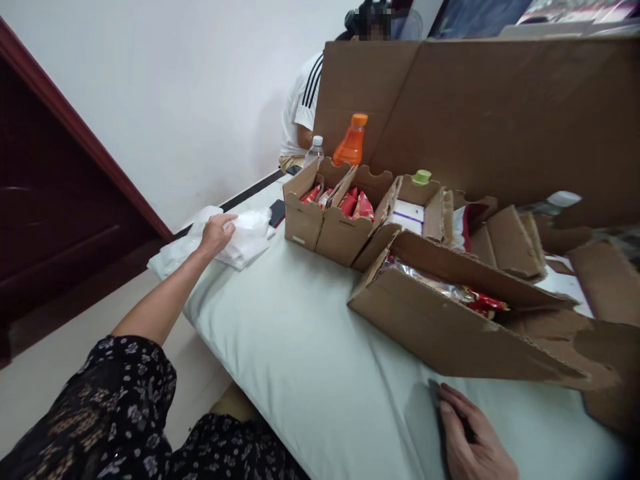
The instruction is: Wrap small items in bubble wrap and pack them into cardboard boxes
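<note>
At the left end of the pale green sheet my left hand [219,233] is closed on a crumpled, clear plastic bag [245,237], part of a loose heap of thin plastic. My right hand [473,433] rests low on the sheet [320,347], just in front of a long cardboard box [430,327]. Its thumb and forefinger lie a little apart, with nothing visible between them; the other fingers are mostly hidden. Red and clear snack packets [485,301] lie in that long box.
Behind it stands a row of small cardboard bins [306,223] with red packets. An orange bottle [351,141] and a clear bottle [315,150] stand behind them. A tall cardboard panel [475,113] partly hides a seated person [300,110]. A dark phone [277,212] lies beside the plastic.
</note>
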Available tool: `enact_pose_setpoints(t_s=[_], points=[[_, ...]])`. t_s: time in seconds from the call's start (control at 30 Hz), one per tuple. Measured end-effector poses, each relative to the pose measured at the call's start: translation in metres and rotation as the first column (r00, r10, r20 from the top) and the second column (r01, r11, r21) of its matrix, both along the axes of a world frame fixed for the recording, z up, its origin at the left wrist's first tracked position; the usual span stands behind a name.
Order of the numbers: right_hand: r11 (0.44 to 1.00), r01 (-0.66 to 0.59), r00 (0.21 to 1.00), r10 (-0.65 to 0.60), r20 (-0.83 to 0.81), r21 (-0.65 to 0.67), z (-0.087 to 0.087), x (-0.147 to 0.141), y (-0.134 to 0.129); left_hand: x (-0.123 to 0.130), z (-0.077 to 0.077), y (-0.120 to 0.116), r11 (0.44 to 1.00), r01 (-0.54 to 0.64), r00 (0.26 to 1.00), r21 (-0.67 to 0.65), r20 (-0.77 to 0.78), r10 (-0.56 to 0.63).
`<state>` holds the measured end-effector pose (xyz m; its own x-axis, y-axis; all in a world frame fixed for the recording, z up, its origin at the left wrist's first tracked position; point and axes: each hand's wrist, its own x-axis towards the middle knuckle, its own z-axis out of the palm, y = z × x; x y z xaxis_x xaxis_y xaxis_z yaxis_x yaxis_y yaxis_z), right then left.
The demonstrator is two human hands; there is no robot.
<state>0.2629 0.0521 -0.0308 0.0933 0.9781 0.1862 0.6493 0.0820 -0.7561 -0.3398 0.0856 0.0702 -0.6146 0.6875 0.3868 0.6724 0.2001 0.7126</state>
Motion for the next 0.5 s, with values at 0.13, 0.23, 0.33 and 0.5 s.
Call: enact_pose_setpoints(t_s=[0.13, 0.23, 0.33, 0.5], points=[[1.0, -0.002, 1.0, 0.002, 0.006, 0.012, -0.005, 0.002, 0.002, 0.013, 0.019, -0.007, 0.985, -0.048, 0.996, 0.165, 0.086, 0.034], [0.999, -0.003, 1.0, 0.003, 0.003, 0.051, -0.006, 0.0, 0.004, 0.043, 0.041, -0.024, 0.936, -0.024, 0.943, 0.352, 0.319, -0.096], [0.997, 0.006, 1.0, -0.005, -0.012, 0.074, 0.002, -0.009, 0.001, 0.091, 0.052, -0.045, 0.88, 0.066, 0.708, 0.47, 0.6, -0.373], [0.996, -0.084, 0.992, 0.086, -0.097, 0.03, 0.044, -0.047, -0.035, 0.188, 0.024, -0.081, 0.905, 0.21, 0.386, 0.37, 0.819, -0.425]])
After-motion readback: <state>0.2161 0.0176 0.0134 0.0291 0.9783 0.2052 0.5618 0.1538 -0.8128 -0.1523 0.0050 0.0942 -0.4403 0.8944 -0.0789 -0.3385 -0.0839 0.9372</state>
